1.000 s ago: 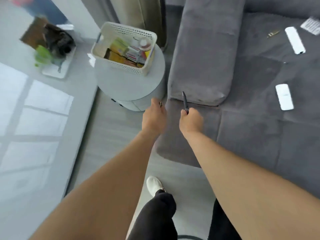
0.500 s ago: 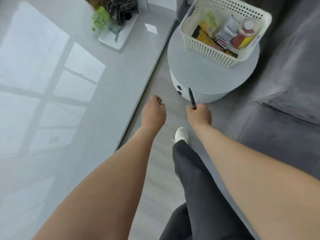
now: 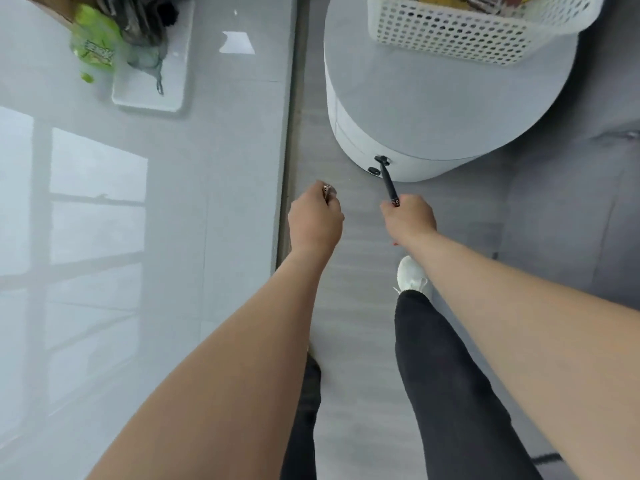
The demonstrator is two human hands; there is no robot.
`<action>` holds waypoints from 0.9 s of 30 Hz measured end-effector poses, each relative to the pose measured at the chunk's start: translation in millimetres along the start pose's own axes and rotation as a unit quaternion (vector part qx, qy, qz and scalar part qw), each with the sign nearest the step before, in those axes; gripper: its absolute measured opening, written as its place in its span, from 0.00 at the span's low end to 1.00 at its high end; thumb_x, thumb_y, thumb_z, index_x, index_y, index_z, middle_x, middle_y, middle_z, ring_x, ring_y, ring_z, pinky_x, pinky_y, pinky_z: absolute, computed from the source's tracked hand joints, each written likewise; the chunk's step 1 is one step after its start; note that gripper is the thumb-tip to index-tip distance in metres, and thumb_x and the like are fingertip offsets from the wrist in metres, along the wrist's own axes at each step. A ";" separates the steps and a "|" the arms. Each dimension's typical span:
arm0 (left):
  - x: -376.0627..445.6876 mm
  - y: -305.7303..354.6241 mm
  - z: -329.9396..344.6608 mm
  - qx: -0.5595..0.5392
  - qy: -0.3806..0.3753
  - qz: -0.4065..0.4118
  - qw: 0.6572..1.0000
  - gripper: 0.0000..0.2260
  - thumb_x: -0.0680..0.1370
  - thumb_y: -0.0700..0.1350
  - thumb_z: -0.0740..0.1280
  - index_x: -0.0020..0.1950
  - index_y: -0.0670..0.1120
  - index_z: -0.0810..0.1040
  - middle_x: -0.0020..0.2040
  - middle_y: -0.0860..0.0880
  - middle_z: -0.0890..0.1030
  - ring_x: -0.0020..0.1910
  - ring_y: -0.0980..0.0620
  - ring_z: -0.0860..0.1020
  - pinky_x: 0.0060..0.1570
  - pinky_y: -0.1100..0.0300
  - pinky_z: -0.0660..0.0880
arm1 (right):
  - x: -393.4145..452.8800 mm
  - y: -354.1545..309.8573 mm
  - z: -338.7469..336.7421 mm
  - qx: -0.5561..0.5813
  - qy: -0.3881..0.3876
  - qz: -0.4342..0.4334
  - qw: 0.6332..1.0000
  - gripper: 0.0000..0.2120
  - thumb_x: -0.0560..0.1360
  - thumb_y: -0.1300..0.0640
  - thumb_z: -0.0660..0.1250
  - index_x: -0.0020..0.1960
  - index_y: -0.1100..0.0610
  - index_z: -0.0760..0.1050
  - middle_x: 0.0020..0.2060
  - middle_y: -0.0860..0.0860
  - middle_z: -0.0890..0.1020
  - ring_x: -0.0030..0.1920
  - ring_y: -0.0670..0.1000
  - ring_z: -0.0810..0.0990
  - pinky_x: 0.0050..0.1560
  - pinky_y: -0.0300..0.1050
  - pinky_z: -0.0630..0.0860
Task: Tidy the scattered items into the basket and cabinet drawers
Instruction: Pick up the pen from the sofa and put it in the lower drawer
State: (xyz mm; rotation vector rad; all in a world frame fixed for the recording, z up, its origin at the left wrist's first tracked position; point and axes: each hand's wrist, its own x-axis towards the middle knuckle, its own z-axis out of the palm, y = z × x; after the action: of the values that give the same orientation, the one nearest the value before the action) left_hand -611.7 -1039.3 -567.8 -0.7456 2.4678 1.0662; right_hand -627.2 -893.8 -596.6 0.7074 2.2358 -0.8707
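A: Head view, far left: green packet point(image 3: 92, 51) and dark clutter on a white tray point(image 3: 149, 95), top-left of the floor.
B: Your left hand point(image 3: 314, 221)?
A: Curled round a small metallic item point(image 3: 327, 191); can't identify it.
B: Right hand point(image 3: 409, 218)?
A: Clamped on a dark pen point(image 3: 388, 183), tip pointing at the round cabinet point(image 3: 446, 109), near its drawer knobs point(image 3: 378, 164).
B: Basket point(image 3: 460, 32)?
A: On the cabinet's far edge, already holding items.

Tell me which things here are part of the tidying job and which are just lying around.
Job: black pen in right hand; small metal item in left hand; white basket; round drawer cabinet.
Lying about: green packet, white tray.
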 end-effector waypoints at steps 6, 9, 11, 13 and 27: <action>63.8 -49.0 65.0 -0.033 -0.039 0.051 0.997 0.14 0.75 0.38 0.57 0.56 0.45 0.78 0.47 0.48 0.84 0.45 0.45 0.81 0.47 0.48 0.79 | 60.2 37.5 74.2 0.026 0.030 0.002 0.999 0.12 0.74 0.53 0.59 0.42 0.59 0.77 0.40 0.57 0.83 0.41 0.63 0.82 0.44 0.55 0.81; 96.0 -74.3 107.2 -0.067 -0.030 0.055 0.996 0.15 0.74 0.39 0.56 0.55 0.44 0.78 0.47 0.47 0.84 0.46 0.43 0.82 0.48 0.46 0.80 | 97.8 62.0 103.4 0.026 0.038 -0.008 0.999 0.11 0.74 0.55 0.58 0.37 0.58 0.74 0.36 0.56 0.81 0.40 0.63 0.82 0.42 0.54 0.81; 114.5 -90.0 132.8 -0.069 -0.027 0.060 0.995 0.13 0.75 0.39 0.57 0.56 0.43 0.78 0.49 0.46 0.84 0.48 0.44 0.82 0.50 0.46 0.80 | 125.6 77.1 119.2 0.008 0.053 -0.028 0.998 0.13 0.76 0.56 0.58 0.33 0.56 0.68 0.33 0.54 0.78 0.39 0.62 0.80 0.36 0.49 0.77; 135.5 -104.2 162.1 -0.065 -0.025 0.076 0.995 0.13 0.77 0.38 0.58 0.57 0.42 0.78 0.50 0.46 0.83 0.50 0.44 0.82 0.52 0.48 0.79 | 156.2 92.8 131.9 -0.019 0.081 -0.060 0.995 0.16 0.78 0.57 0.58 0.32 0.54 0.65 0.30 0.51 0.73 0.38 0.59 0.74 0.29 0.43 0.64; 224.7 -96.6 247.7 -0.052 0.010 0.142 0.989 0.18 0.75 0.34 0.58 0.62 0.42 0.76 0.57 0.48 0.80 0.56 0.46 0.78 0.47 0.59 0.71 | 255.1 97.1 152.8 -0.009 0.204 -0.265 0.942 0.12 0.78 0.58 0.57 0.36 0.56 0.69 0.33 0.51 0.74 0.37 0.57 0.72 0.33 0.47 0.62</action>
State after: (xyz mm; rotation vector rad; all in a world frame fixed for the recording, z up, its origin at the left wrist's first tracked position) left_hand -708.1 -983.3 -897.6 -0.4424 2.6060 1.2996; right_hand -676.2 -880.2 -905.2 0.2862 2.8767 -1.0198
